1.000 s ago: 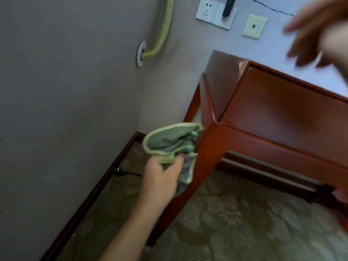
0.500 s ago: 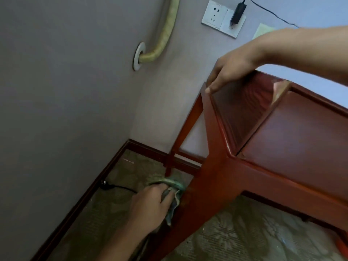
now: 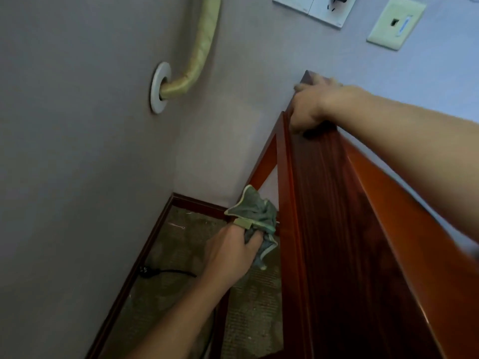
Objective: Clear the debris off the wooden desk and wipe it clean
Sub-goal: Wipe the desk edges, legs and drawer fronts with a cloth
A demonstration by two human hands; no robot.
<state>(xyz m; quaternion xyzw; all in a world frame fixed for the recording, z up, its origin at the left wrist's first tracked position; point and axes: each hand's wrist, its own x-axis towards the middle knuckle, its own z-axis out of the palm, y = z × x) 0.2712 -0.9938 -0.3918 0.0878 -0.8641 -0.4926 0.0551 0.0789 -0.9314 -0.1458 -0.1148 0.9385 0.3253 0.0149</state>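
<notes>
The reddish-brown wooden desk fills the right of the view, seen from its left end. My left hand grips a crumpled green cloth and holds it against the desk's left side edge, low down. My right hand reaches across the top and grips the desk's far left corner by the wall, fingers curled over the edge. No debris shows on the visible wood.
Grey walls meet in a corner left of the desk. A wrapped pipe enters a white wall flange. Sockets and a wall plate sit above. A black cable lies on the patterned carpet.
My left hand has come up with the cloth along the desk's side. My right hand slid farther back along the top to the corner at the wall. The camera moved closer.
</notes>
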